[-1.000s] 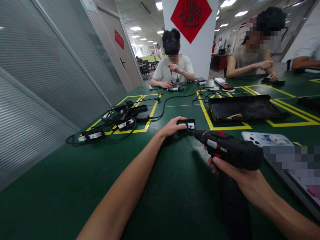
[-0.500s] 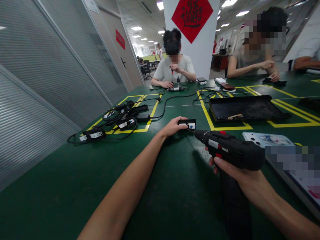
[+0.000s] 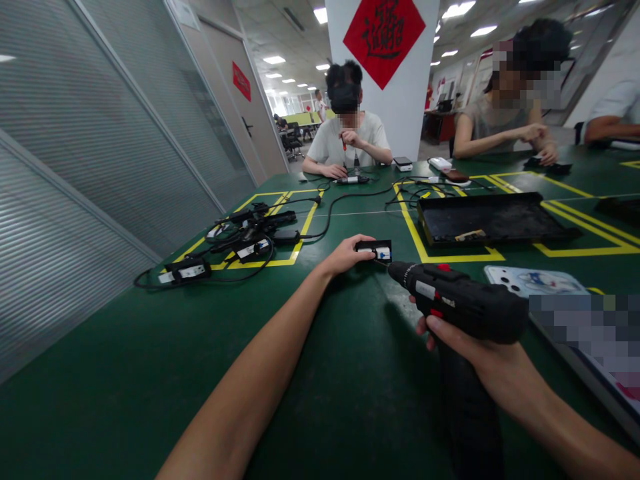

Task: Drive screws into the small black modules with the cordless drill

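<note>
My left hand (image 3: 346, 257) is closed around the left end of a small black case (image 3: 376, 245) with white and blue parts inside. The case is at the middle of the green table. In my right hand (image 3: 463, 339) is a black cordless drill (image 3: 470, 303) with red details, my fingers wrapped round its grip. The drill points left, and its thin bit reaches toward the lower edge of the case. Whether the tip touches a screw is too small to tell.
Black cabled adapters (image 3: 245, 240) lie in a yellow-taped area at left. A shallow black tray (image 3: 500, 217) stands at right. Nearer me are a phone (image 3: 540, 280) and a large flat object (image 3: 590, 347). Across the table, a person (image 3: 345, 140) handles a red-handled tool; another person (image 3: 510, 133) sits right.
Almost nothing differs. The view has shifted very slightly; my left hand with the case and my right hand with the drill keep the same positions.
</note>
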Demonstrator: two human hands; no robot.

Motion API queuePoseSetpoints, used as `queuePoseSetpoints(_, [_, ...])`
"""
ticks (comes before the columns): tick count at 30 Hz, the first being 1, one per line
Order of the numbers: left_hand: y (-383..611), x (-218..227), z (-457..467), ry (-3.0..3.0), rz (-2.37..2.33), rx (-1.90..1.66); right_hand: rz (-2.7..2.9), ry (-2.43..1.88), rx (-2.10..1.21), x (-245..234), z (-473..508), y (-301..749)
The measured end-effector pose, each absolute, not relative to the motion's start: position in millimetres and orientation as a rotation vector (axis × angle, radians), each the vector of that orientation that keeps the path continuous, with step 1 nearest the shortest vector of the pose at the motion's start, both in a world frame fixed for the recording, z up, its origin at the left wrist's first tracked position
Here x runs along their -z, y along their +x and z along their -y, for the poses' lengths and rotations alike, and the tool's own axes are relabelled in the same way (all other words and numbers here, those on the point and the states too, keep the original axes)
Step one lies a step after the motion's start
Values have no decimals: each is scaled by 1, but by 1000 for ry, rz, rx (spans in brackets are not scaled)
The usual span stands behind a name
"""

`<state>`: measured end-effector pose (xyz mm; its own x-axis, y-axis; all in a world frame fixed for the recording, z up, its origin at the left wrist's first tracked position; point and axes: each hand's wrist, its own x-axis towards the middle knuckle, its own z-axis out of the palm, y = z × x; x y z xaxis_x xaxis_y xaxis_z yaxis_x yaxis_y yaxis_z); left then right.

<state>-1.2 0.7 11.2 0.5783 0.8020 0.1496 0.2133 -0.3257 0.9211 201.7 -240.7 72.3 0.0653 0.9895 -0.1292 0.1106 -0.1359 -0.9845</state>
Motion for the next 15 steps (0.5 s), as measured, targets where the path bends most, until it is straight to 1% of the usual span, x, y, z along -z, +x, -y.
queuePoseSetpoints(7, [-1, -5, -5, 1859, -851, -775, 1220, -1384, -1192, -68, 240, 206])
queuePoseSetpoints(15, [-1, -9, -3, 1849, -839, -768, 1223, -1392, -1182, -67, 239, 205])
